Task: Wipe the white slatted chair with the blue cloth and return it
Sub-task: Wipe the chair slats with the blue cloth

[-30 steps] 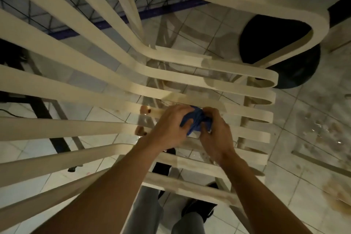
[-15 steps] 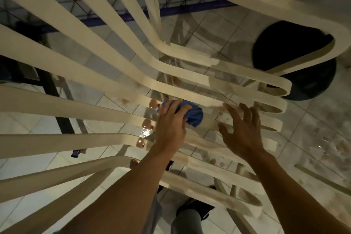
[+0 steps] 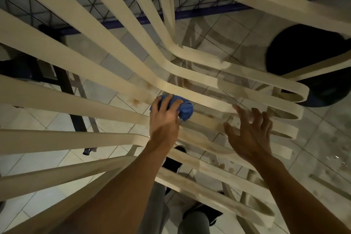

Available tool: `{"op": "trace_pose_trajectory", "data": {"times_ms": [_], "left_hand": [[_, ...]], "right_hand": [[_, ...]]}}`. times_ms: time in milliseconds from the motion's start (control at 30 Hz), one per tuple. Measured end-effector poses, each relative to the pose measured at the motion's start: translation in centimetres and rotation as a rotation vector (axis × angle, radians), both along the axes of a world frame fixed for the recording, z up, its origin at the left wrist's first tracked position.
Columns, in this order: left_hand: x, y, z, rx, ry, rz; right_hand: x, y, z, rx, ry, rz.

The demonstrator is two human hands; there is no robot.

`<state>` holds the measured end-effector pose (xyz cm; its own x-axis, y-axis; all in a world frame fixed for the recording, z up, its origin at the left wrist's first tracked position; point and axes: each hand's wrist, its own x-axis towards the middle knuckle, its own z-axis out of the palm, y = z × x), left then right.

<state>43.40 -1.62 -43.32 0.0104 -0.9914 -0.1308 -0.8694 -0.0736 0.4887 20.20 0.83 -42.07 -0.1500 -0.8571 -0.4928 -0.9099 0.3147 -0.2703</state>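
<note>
Fingers (image 3: 167,103) of left hand (image 3: 164,119) clamped on balled blue cloth (image 3: 185,109), pressed to mid slat of white slatted chair (image 3: 106,74). Right hand (image 3: 250,131) spread, empty, near slats. Cloth soft, light, squishy; chair probably stiff, grab by slat.

Left hand (image 3: 164,119): arm extended forward from lower left, back of the hand up, fingers curled down around a bunched blue cloth (image 3: 185,108) and closed on it. Right hand (image 3: 250,133): arm extended from lower right, wrist bent slightly inward, palm facing forward and down, fingers spread and holding nothing. The two hands are apart, the left slightly farther forward.
</note>
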Motion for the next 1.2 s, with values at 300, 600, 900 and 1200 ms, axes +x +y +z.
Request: {"op": "trace_pose_trajectory", "data": {"times_ms": [300,600,900,1200], "left_hand": [[-5.6,1.9,-0.2,0.149,0.069,-0.097],[-0.4,0.2,-1.1,0.129,0.097,-0.055],[-5.2,1.4,-0.6,0.142,0.059,-0.188],[2.1,-2.0,-1.9,0.096,0.018,-0.338]], "right_hand": [[0.4,-0.3,-0.8,0.035,0.057,0.023],[-0.5,-0.5,0.5,0.017,0.031,0.050],[-0.6,-0.5,0.0,0.016,0.047,0.072],[-3.0,0.0,0.7,-0.050,-0.044,0.076]]}}
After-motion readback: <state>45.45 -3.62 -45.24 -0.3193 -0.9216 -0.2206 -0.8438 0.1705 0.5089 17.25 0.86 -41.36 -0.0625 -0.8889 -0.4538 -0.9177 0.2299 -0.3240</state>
